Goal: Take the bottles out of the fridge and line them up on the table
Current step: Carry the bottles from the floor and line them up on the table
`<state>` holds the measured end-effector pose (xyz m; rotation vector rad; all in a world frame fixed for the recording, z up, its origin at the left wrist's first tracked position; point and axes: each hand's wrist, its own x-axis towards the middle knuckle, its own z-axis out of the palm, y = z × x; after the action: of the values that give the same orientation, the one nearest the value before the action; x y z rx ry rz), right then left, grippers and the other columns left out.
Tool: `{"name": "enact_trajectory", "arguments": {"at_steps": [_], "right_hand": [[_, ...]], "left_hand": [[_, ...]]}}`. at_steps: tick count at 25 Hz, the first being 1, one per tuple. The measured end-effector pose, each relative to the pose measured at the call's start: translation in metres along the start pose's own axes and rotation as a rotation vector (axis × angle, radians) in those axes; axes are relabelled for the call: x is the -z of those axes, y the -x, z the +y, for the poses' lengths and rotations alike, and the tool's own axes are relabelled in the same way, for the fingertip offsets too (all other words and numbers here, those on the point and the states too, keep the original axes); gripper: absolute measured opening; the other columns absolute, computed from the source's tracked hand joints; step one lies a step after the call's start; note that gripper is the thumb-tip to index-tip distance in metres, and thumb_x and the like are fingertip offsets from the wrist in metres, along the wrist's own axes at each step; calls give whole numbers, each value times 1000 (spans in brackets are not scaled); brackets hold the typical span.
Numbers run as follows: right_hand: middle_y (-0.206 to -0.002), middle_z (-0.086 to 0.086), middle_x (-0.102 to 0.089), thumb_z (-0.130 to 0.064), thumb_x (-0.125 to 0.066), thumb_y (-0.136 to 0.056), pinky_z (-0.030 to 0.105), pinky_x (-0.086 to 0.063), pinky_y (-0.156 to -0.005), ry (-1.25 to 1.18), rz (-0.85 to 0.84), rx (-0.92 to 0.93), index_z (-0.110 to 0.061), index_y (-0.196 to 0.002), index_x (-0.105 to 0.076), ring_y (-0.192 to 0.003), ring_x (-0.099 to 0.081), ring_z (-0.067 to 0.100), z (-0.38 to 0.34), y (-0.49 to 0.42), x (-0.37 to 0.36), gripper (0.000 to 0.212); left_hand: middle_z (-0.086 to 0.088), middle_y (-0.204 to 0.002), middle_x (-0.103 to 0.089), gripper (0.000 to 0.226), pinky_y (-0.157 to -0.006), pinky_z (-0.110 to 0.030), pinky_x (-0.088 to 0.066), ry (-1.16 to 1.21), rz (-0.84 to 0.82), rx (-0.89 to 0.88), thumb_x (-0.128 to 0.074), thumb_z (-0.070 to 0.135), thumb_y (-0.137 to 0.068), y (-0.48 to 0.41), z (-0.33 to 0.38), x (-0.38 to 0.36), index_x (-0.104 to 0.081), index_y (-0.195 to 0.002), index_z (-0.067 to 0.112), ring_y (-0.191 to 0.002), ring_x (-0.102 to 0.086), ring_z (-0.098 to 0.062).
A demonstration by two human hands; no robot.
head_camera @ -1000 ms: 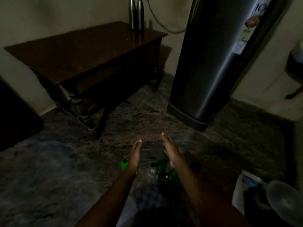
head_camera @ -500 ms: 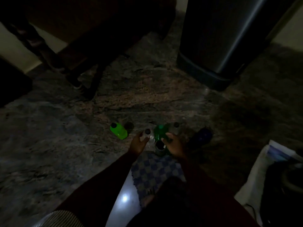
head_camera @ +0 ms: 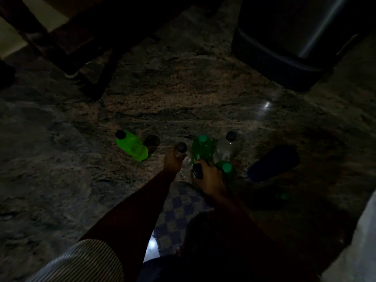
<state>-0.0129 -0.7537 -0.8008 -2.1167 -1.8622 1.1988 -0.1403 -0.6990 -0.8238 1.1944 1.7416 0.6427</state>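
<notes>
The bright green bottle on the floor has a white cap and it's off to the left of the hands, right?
Not quite. The bright green bottle has a dark cap, not a white one, as the head view shows. The rest is right: it is on the floor, off to the left of the left hand and the right hand.

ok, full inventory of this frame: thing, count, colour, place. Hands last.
Bright green plastic bottle: 1, dark cap, floor, left of the group.
Darker green plastic bottles: 2, green caps, centre; second.
Clear plastic bottle: 1, dark cap, behind centre.
Dark blue bottle: 1, right; upright or lying unclear.
Checked cloth: 1, blue-white, below hands.
Fridge: 1, dark, upper right.
Wooden table: 1, upper left.
Left hand: on clear dark-capped bottle.
Right hand: on dark-capped bottle.
</notes>
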Motion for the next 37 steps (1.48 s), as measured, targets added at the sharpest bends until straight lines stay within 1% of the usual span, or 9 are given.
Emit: {"name": "enact_trajectory", "arguments": {"at_steps": [3, 7, 13, 17, 22, 26, 30, 34, 37], "right_hand": [[-136, 14, -47, -34, -53, -88, 40, -41, -95, 43, -26, 18, -18, -134, -40, -119, -50, 36, -3, 12, 11, 51], [-141, 9, -42, -28, -59, -84, 42, -42, -98, 9, -9, 12, -23, -135, -39, -123, -47, 35, -24, 54, 38, 54], [-142, 1, -45, -35, -61, -82, 40, -41, -96, -13, 76, 124, -31, -135, -41, -123, -48, 32, -119, 165, 122, 56], [-136, -2, -54, -37, -68, -77, 39, -47, -95, -69, 150, 286, -31, -129, -49, -122, -53, 27, -196, 239, 186, 56], [-129, -1, -61, -39, -75, -71, 35, -49, -93, -122, 199, 432, -33, -125, -55, -117, -58, 23, -297, 325, 256, 58], [-124, -5, -65, -41, -78, -66, 31, -51, -93, -227, 235, 539, -36, -121, -58, -115, -59, 15, -370, 364, 296, 58], [-125, -11, -64, -47, -77, -65, 22, -48, -91, -211, 243, 693, -39, -119, -59, -116, -57, 7, -443, 380, 314, 57], [-120, -10, -66, -38, -80, -65, 10, -45, -86, -286, 152, 785, -34, -116, -63, -107, -58, -2, -520, 359, 317, 55], [-116, -7, -68, -41, -80, -62, 23, -52, -93, -335, 157, 811, -34, -114, -64, -105, -62, 3, -582, 326, 314, 55]], "left_hand": [[-26, -122, -57, 60, -95, -24, -35, -79, -79, -102, -64, 30, -72, 20, -19, 12, -54, -117, -9, -116, -52, -33], [-5, -118, -54, 58, -93, -23, -38, 7, -91, -97, -61, 31, -70, 84, -3, 53, -54, -119, 1, -112, -50, -16], [-3, -114, -57, 36, -79, -2, -42, 167, -162, -72, -63, 0, -81, 201, 99, 151, -55, -116, 5, -86, -54, 26], [-1, -106, -65, 29, -80, -14, -51, 280, -6, -45, -58, -2, -84, 285, 171, 217, -60, -113, 2, -86, -60, 16], [-14, -109, -68, 28, -85, -23, -50, 349, 186, -132, -61, 6, -84, 361, 246, 302, -62, -112, 1, -104, -63, -21], [5, -95, -70, 23, -77, -11, -48, 345, 278, -304, -62, 1, -82, 396, 309, 377, -64, -104, 7, -87, -63, 7], [25, -81, -72, 24, -71, -7, -49, 473, 390, -409, -59, -1, -82, 413, 339, 439, -64, -100, 14, -84, -64, 10], [19, -83, -74, 22, -68, -10, -51, 526, 455, -473, -56, 4, -85, 395, 353, 509, -66, -92, 22, -82, -67, 3], [5, -90, -75, 17, -73, -18, -52, 487, 411, -521, -57, 12, -83, 362, 358, 572, -68, -96, 15, -89, -68, -7]]}}
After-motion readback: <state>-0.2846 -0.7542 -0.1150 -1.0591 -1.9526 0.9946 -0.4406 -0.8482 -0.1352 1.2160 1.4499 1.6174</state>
